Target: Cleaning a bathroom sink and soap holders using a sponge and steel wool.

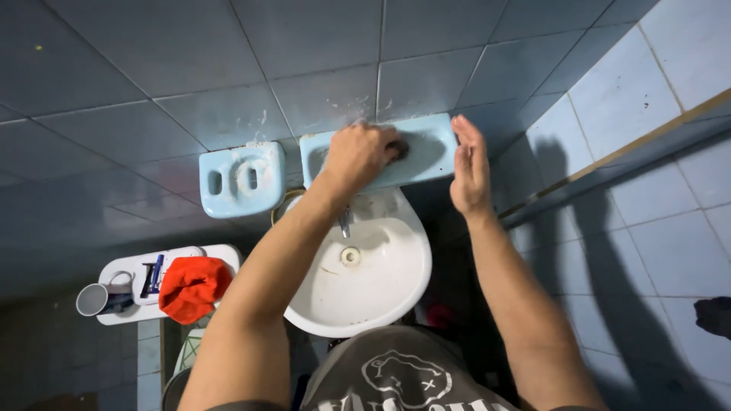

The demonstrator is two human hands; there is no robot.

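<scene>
My left hand (362,156) reaches into a light-blue ceramic soap tray (430,160) fixed to the tiled wall. Its fingers are closed on a small dark pad (397,149) pressed against the tray's inside. My right hand (470,167) is held flat and upright at the tray's right end, fingers together, holding nothing; whether it touches the rim I cannot tell. Both arms stretch over a white washbasin (388,293) below the tray.
A light-blue slotted wall holder (242,180) hangs left of the tray. A metal tap (345,222) and drain (350,256) sit in the basin. At the lower left, a white shelf (221,253) carries a grey mug (97,299), a tube (154,275) and a red cloth (192,288).
</scene>
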